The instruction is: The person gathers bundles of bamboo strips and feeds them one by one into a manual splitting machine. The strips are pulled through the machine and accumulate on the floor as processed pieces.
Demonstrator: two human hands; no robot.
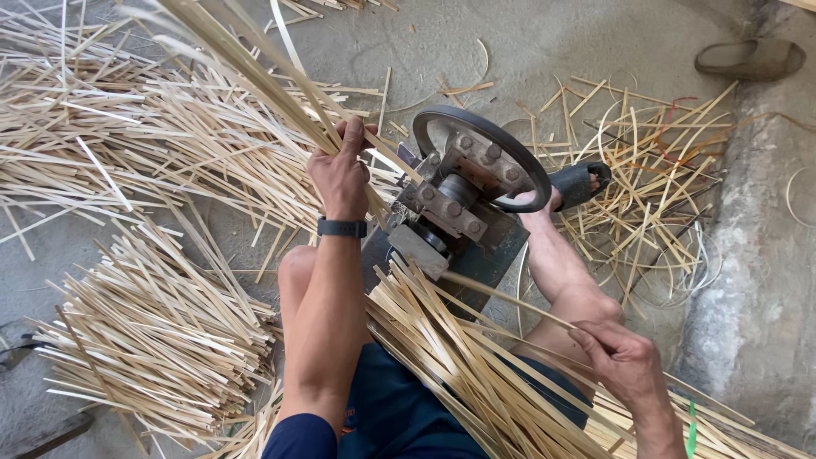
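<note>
- The person is sitting on the ground behind a small metal machine (463,217) with a round wheel (481,153), at the centre of the frame
- The left hand (342,170) is closing around a bundle of long bamboo strips (255,76) that is running from the upper left down into the machine
- The right hand (625,361), at the lower right, is pinching a single thin strip (510,302) coming out of the machine, fingers together on it
- By my reading, the feeding-and-pulling step is under way; the next move is likely calling for a steady draw with the right hand while the left keeps the bundle lined up
- More strips are lying across the lap (476,382) and in loose heaps (161,331) at the left
- No box or basket is showing; everything is lying loose on the concrete floor (544,42)
- A sandal (752,58) is sitting at the upper right
</note>
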